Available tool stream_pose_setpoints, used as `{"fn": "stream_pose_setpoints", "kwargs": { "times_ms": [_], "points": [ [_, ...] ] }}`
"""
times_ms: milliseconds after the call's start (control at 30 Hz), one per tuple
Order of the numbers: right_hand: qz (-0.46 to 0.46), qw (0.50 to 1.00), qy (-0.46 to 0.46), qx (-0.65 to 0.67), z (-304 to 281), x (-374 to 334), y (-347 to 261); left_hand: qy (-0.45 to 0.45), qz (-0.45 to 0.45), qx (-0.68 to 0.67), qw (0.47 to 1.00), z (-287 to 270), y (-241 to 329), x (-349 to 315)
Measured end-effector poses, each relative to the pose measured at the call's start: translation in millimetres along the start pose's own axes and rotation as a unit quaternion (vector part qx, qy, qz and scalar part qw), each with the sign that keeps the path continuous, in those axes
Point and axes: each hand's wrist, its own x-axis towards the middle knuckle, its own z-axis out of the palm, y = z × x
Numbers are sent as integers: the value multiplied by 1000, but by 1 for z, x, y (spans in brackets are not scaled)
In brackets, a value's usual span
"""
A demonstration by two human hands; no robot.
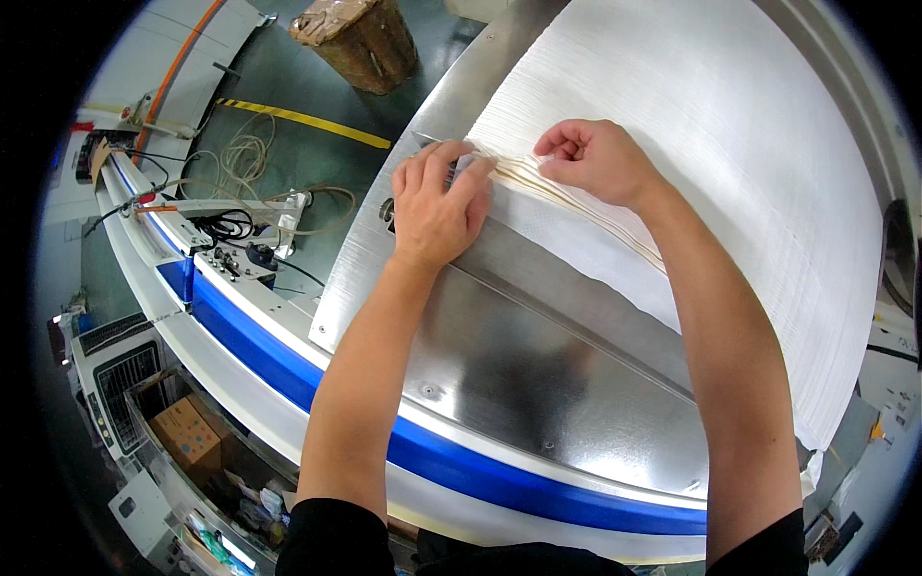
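Observation:
A broad stack of white cloth-like sheets (672, 86) lies over a metal bed, its many layers showing as fine ridges. Along its near edge several cream-coloured folds (586, 208) are bunched together. My left hand (437, 204) is bent over the stack's left corner, thumb and fingers closed about the end of the folds. Just to the right, my right hand (600, 165) is over the white layers with its fingers curled and thumb drawn toward the forefinger. Whatever lies between those fingertips is too small to tell.
A shiny metal plate (547, 374) and a blue-and-white rail (538, 494) run in front of me. Cables (245, 158) and a yellow floor stripe (307, 123) are at the left. A brown wrapped bin (360, 48) stands beyond; a cardboard box (187, 437) sits lower left.

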Motion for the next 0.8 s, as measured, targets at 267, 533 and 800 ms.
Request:
{"fn": "stream_pose_setpoints", "kwargs": {
  "times_ms": [267,533,800],
  "points": [
    [-24,995,65,-70,8,-8,-5,-1,1,7,1000,0,-3,-4],
    [-16,996,54,-72,6,-5,-5,-13,-9,26,1000,-18,2,-23],
    [-1,997,51,-66,6,-5,-4,-19,-17,52,998,-29,10,-25]
  ]
}}
